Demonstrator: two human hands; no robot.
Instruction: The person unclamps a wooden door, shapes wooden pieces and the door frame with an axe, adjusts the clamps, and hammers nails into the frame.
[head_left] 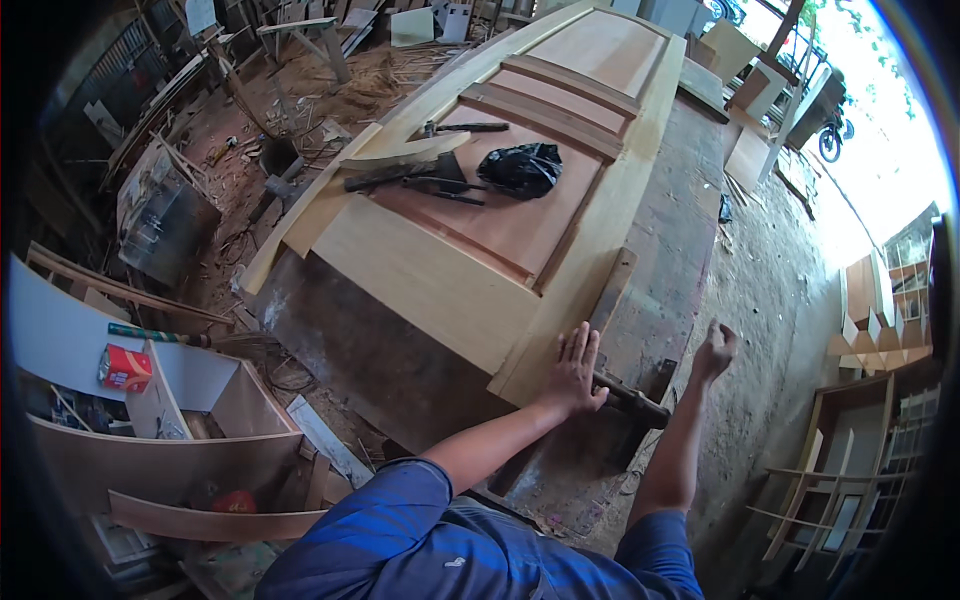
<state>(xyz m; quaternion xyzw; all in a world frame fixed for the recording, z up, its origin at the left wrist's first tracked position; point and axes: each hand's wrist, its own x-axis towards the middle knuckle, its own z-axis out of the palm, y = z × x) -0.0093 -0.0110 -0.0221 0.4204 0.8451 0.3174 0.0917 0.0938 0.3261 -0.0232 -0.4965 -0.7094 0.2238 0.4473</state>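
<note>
- Blue shirt cloth [450, 550] covers my shoulders.
- Pale wooden panelled door [430, 270] lies flat on the worn grey-brown workbench [668, 230], running away from me.
- My left hand [573, 376] is flat, fingers extended, by the door's near right corner, beside a dark metal rod [634, 399].
- My right hand [713, 353] is past the bench edge, fingers curled; I cannot tell whether they hold anything.
- Crumpled black plastic bag [522, 170] rests on the door.
</note>
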